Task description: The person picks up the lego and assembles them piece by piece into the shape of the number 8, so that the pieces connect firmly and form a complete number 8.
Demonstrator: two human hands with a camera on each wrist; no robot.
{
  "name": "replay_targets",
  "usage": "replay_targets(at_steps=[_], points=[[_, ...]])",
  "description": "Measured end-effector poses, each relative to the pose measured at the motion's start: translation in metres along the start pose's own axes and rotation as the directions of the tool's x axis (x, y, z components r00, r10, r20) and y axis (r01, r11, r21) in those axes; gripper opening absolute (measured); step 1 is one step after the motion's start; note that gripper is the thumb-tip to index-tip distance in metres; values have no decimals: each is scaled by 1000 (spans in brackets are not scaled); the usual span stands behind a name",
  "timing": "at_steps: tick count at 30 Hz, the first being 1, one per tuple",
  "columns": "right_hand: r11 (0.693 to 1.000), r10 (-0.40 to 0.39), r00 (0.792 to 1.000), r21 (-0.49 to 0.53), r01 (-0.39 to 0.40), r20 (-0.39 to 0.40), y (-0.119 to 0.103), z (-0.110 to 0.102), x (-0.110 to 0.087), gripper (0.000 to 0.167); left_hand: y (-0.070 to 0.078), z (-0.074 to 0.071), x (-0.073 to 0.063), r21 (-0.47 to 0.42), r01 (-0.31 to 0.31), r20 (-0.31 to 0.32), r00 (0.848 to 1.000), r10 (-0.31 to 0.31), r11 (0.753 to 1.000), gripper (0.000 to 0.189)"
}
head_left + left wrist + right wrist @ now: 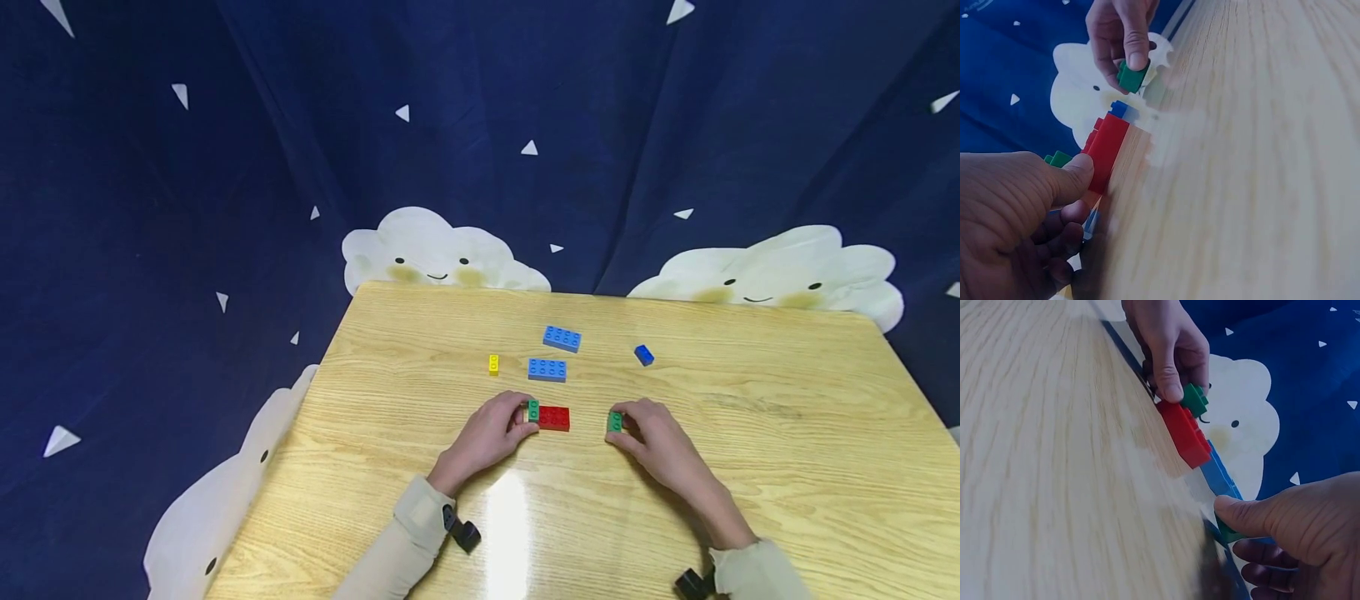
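Note:
A red brick (555, 418) with two rows of studs lies on the table before me. A small green brick (533, 410) sits on top of its left end, as the right wrist view also shows. My left hand (491, 432) pinches this end between thumb and fingers, the thumb against the red brick's side in the left wrist view. To the right, apart from the red brick, my right hand (662, 439) pinches a second small green brick (615, 422) with thumb and fingertips. That green brick is partly hidden by the thumb in the right wrist view.
Beyond the red brick lie two light blue bricks, a nearer one (547, 371) and a farther one (562, 338). A small yellow brick (493, 365) is to their left, a small dark blue brick (644, 355) to their right. A dark curtain (480, 192) hangs behind the wooden table (795, 417).

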State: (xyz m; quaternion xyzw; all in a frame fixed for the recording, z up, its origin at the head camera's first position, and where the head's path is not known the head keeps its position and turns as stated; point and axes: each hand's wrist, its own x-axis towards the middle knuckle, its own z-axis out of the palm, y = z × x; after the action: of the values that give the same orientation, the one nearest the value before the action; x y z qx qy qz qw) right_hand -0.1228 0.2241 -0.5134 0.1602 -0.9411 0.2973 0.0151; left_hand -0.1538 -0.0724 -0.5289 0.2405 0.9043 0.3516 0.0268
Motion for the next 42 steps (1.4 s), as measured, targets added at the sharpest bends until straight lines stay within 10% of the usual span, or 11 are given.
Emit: replay_targets(at_steps=[42], points=[[994, -94, 995, -53, 92, -32, -39, 22, 28, 40, -3, 1, 2, 6, 6, 15, 1000, -6, 1000, 39]])
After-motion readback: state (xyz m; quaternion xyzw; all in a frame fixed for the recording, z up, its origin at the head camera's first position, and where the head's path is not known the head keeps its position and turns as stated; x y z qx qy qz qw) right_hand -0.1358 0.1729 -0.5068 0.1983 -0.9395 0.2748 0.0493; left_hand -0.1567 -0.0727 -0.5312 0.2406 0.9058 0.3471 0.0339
